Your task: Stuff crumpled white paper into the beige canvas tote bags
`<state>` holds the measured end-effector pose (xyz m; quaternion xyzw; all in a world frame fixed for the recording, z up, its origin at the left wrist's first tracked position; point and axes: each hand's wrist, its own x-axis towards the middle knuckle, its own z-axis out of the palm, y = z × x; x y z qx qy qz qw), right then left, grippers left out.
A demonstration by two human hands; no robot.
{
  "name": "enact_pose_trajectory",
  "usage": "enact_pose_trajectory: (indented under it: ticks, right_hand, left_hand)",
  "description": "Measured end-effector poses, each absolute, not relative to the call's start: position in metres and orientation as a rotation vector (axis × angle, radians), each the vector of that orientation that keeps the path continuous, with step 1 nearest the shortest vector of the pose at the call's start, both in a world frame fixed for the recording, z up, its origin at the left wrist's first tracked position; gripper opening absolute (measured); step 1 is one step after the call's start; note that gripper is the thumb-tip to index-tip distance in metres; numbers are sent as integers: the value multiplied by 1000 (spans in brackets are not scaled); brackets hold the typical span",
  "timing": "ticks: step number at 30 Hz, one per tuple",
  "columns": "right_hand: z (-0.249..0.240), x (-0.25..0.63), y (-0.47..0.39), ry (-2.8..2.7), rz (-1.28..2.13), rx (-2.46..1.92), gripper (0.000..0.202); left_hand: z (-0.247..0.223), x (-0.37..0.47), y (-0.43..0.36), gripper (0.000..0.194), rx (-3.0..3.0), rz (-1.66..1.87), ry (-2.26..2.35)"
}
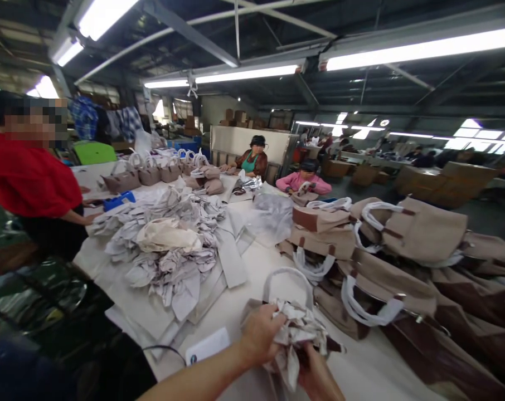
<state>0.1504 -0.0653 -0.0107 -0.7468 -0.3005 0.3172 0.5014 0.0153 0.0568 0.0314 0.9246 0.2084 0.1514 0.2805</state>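
Observation:
A small beige handbag (252,309) with a white loop handle stands near the table's front edge. Crumpled white stuffing paper (298,331) bulges out of its mouth. My left hand (258,334) grips the paper at the bag's opening from the left. My right hand (317,373) comes up from below and holds the lower part of the same paper wad, against the bag's front. Both forearms enter from the bottom of the view.
A heap of crumpled paper (169,245) covers the table's (252,267) middle. Stacked beige and brown bags (403,262) fill the right side. A white device (208,346) lies by my left arm. A person in red (30,178) stands left; two people sit at the far end.

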Motion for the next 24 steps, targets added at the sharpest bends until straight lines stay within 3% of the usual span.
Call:
enact_pose_trajectory:
  ticks: [2, 6, 8, 15, 20, 24]
  right_hand:
    - [-17, 154, -83, -771, 518, -1920, 68]
    - [-19, 157, -91, -1510, -274, -1970, 115]
    - [-18, 159, -78, -1738, -381, -1983, 118]
    - [-20, 194, -50, -1694, -115, -1950, 51]
    - [-7, 210, -50, -1617, 84, -1898, 38]
    - [14, 210, -47, -1737, 153, -2018, 27]
  left_hand:
    - [40, 18, 68, 48, 2465, 382, 549]
    - [41, 26, 66, 42, 2382, 379, 515]
    - [37, 30, 64, 44, 2230, 390, 568]
    - [23, 21, 113, 38, 1848, 285, 828]
    - [15, 16, 104, 26, 2012, 198, 952]
    - [18, 25, 91, 53, 2201, 73, 927]
